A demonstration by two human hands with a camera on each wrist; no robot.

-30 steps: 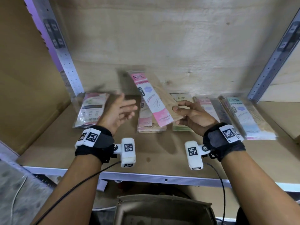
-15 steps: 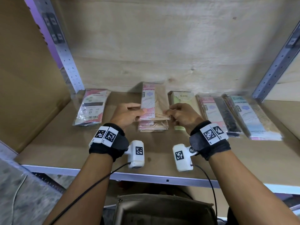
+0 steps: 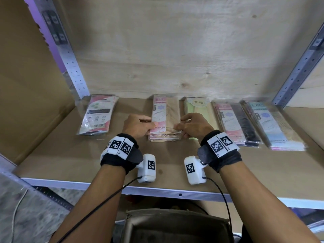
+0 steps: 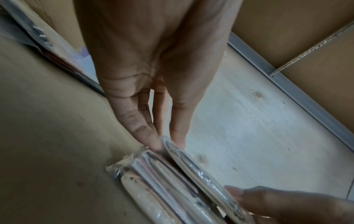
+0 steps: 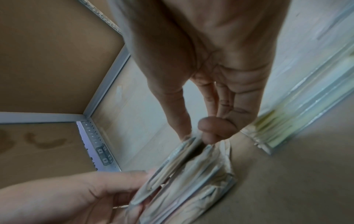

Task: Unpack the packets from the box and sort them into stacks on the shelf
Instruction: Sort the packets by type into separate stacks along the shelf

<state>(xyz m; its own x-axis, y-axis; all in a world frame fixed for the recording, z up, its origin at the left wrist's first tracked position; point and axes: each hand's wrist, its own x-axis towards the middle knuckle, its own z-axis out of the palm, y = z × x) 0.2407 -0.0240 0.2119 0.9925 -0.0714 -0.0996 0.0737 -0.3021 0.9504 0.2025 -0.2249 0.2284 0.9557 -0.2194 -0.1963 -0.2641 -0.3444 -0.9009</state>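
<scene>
Packet [image 3: 164, 113] lowered onto shelf [image 3: 70, 155] stack.

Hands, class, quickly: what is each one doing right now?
Left hand: pinching the left edge of the top pink-labelled clear plastic packet.
Right hand: pinching that packet's right edge, over the beige stack.

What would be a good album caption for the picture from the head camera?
Both hands, left hand and right hand, lower a pink-and-beige packet onto its stack on the shelf.
</scene>
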